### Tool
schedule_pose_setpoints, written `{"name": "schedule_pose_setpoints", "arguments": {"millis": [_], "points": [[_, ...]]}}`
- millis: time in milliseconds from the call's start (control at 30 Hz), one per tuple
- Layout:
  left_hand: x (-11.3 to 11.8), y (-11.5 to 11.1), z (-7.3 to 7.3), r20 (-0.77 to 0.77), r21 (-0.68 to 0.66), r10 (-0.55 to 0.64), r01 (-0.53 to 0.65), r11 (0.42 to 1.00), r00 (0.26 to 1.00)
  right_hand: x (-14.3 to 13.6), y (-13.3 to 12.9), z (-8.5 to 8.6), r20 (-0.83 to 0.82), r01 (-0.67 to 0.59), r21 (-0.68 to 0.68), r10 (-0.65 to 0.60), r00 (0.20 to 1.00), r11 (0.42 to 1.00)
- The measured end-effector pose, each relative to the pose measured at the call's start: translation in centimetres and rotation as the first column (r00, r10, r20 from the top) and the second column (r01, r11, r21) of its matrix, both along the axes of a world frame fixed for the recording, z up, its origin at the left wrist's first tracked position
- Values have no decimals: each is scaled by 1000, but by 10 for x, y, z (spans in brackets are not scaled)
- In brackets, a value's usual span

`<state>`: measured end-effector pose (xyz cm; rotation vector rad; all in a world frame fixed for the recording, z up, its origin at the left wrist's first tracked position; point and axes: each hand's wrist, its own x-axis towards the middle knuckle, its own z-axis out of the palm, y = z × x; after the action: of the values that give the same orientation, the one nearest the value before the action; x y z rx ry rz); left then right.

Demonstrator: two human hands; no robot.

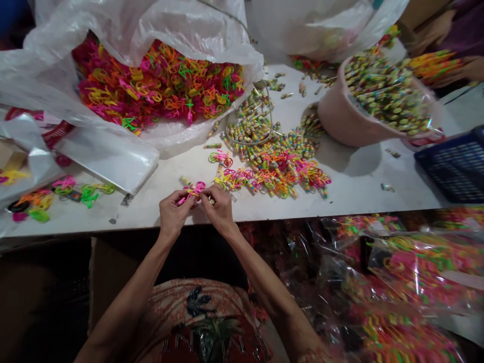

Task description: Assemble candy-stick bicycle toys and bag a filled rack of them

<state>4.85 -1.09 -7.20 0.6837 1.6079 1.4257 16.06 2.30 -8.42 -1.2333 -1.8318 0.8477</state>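
Close together at the table's front edge, both hands pinch a small pink and yellow plastic toy [195, 189]. My left hand [174, 212] is closed on its pink end, thumb and fingers pressed together. Against its other side, my right hand [220, 207] is closed too, and a pale end of what looks like a small wrapped candy tube [212, 201] shows beneath its fingers. A candy tube [185, 180] is just beyond my left fingertips. To the right of my hands, a heap of plastic toys with tubes [278, 174] borders a pile of loose candy tubes [253, 121].
A large plastic bag [128, 30] of colourful toys lies open at the back left. Beside it are clear bags [109, 151]. A pink tub [351, 121] of candy tubes and a blue basket [454, 166] stand right. Filled bags [416, 272] lie below; another person's hand [469, 70] holds toys.
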Motion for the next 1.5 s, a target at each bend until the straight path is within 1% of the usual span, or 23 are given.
{"name": "schedule_pose_setpoints", "arguments": {"millis": [100,200,267,333,367,433,500,533,600,667,733,800,867,933,1000,1067,1100,1167,1300,1333,1400,1467,1500], "points": [[-2,2,-5,30,-38,12,-11,999,999,-3,3,-3,-62,-80,-101,74,995,992],[-8,6,-4,82,-73,33,-27,997,996,-1,3,-3,-150,-167,-197,139,979,966],[-14,6,0,133,-97,37,-24,995,990,7,4,-3,-183,-118,-251,73,980,961],[-22,5,6,180,-112,32,-12,994,983,16,8,-1,-164,-25,-293,-25,986,956],[-25,5,9,206,-117,22,2,993,978,21,11,0,-134,11,-306,-54,990,952],[-30,3,12,258,-123,-9,42,992,966,24,16,6,-18,40,-292,-47,999,956],[-33,3,13,290,-140,-45,89,986,956,20,21,16,167,4,-234,36,985,972],[-33,4,12,290,-150,-54,101,984,955,16,24,22,268,-47,-208,103,958,977],[-34,5,12,264,-150,-69,112,982,962,7,29,35,446,-173,-197,245,861,965],[-36,5,13,191,-115,-94,117,986,977,-1,33,47,573,-241,-232,333,749,942],[-38,5,16,66,-43,-150,153,987,987,-7,36,56,664,-235,-246,340,666,940],[-39,5,18,-94,33,-192,196,980,977,-11,38,61,715,-225,-228,320,622,947],[-39,7,18,-219,82,-148,169,982,965,-13,41,65,729,-240,-197,305,612,951],[-38,9,16,-180,68,-107,121,990,978,-13,44,67,711,-278,-169,312,630,946],[-38,11,13,28,26,-110,109,994,994,-10,50,66,646,-336,-163,358,675,927],[-40,13,10,238,19,-117,116,993,964,-7,57,61,545,-368,-187,408,732,911],[-42,14,10,291,25,-108,105,994,951,-5,60,58,491,-371,-207,424,761,905],[-45,13,12,317,38,-105,98,994,942,-3,65,50,380,-365,-244,435,816,899],[-49,11,19,306,28,-174,173,984,936,-5,70,36,91,-383,-274,421,903,882],[-51,10,20,306,26,-188,189,982,933,-7,70,34,4,-422,-285,441,898,861],[-54,10,22,303,24,-201,204,979,931,-9,71,32,-139,-532,-297,515,846,793],[-57,9,22,276,13,-187,190,982,943,-11,69,31,-172,-592,-291,568,805,751],[-58,10,22,249,1,-175,180,984,953,-11,68,31,-133,-583,-286,571,810,760]]}}
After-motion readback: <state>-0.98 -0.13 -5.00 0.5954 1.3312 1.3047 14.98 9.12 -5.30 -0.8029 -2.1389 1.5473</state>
